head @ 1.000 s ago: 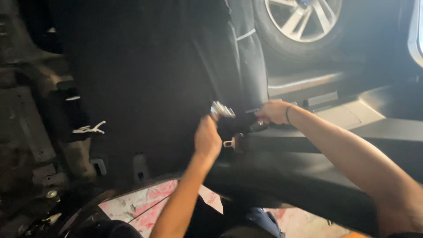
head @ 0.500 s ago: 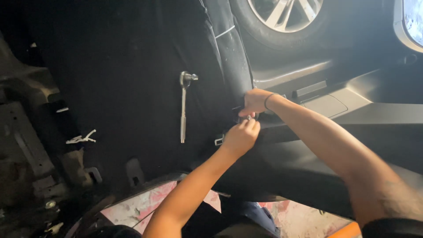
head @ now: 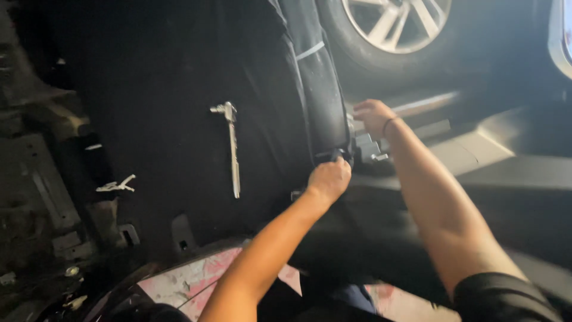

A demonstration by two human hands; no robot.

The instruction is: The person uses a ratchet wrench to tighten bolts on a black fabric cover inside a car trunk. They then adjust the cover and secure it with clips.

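My left hand point(head: 329, 179) is closed around a small dark part at the lower end of a black padded seat edge point(head: 313, 83). My right hand point(head: 373, 115) reaches past it and presses on a grey metal bracket point(head: 368, 148) beside that edge; a thin band circles the wrist. A silver ratchet wrench point(head: 231, 146) lies loose on the black carpet point(head: 155, 101), left of both hands, touched by neither.
A car wheel with silver spokes point(head: 396, 21) stands beyond the door sill point(head: 429, 107). Bare metal floor and brackets point(head: 42, 197) lie at the left, with a white clip point(head: 116, 186). A pink and white patterned sheet point(head: 190, 280) lies near my knees.
The ratchet left my left hand and now lies on the carpet. Both hands have moved right to the seat edge and bracket, and the view has shifted closer.
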